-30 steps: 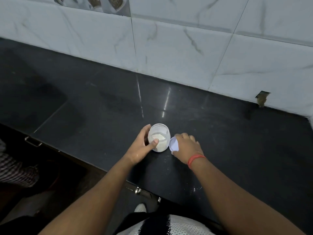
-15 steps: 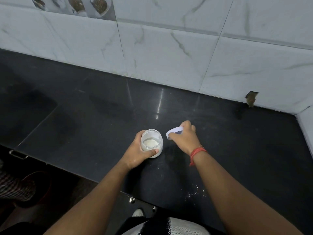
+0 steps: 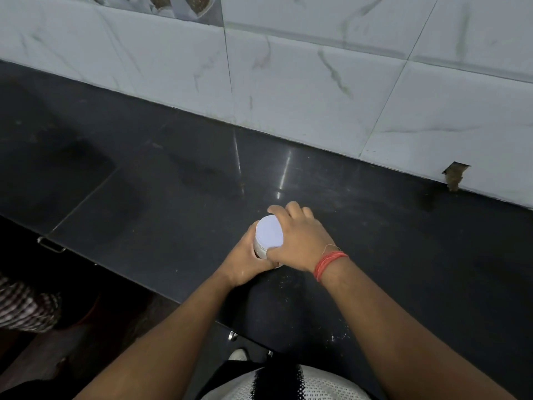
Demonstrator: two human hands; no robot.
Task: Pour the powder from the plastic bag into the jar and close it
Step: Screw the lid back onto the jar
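Now on the dark counter point(image 3: 403, 255), near its front edge: jar point(image 3: 261, 252) standing upright, white lid point(image 3: 269, 231) sitting on its mouth. Left hand point(image 3: 245, 264) wrapped around the jar's side, fingers curled tight against it. Right hand point(image 3: 300, 241) cupped over the lid from the right, fingers pinching its rim. Red thread band point(image 3: 328, 262) on the right wrist. Specks of spilled powder point(image 3: 336, 337) near the front edge, right of the jar.
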